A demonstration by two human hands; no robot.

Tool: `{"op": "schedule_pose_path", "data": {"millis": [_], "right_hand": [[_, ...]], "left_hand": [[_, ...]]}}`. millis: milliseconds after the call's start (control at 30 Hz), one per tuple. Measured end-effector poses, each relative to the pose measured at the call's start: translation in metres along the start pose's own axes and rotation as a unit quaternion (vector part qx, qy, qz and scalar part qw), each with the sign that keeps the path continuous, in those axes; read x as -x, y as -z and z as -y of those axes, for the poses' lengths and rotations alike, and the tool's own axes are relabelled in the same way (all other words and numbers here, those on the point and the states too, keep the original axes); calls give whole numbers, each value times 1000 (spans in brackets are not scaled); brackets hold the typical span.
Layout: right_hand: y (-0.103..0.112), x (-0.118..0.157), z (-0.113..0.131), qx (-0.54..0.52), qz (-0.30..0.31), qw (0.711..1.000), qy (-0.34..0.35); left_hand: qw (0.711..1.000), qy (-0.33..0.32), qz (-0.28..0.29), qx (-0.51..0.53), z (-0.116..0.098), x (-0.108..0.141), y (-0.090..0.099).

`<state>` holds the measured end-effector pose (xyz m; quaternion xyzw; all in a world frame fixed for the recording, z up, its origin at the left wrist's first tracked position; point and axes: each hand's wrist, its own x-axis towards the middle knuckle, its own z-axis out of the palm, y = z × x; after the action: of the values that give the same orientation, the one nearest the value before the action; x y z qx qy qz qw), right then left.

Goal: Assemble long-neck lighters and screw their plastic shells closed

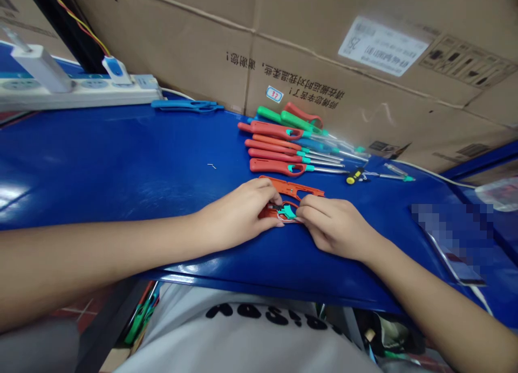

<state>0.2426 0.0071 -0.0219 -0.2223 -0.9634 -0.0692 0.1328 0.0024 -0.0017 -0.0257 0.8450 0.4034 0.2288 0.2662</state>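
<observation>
L hand (238,214) & R hand (334,224) work at front of blue surface (121,157), fingers of both gripping open red lighter shell (267,214) w/ teal insert (288,212) in it, not closed up yet. 2nd red shell half (291,188) lies loose just behind. Beyond: row of finished long lighters (275,149), small yellow-black screwdriver (355,175) just right of it. Power strip (76,92), cardboard carton (324,54) at back.
</observation>
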Motion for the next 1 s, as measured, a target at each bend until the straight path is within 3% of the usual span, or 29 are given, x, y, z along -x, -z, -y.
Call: {"op": "schedule_pose_path", "data": {"millis": [233,467,800,1000], "right_hand": [[-3,1,-1,6,-24,1000,2],[-1,-1,1,5,16,1000,-5],[-2,-2,-1,8,2,1000,9],[1,-2,-1,47,24,998,19]], "left_hand": [[1000,-5,-3,-15,1,0,0],[1000,-10,-8,-11,1,0,-2],[1000,-10,-1,-9,0,0,-1],[1000,-11,-4,-1,1,0,-2]]}}
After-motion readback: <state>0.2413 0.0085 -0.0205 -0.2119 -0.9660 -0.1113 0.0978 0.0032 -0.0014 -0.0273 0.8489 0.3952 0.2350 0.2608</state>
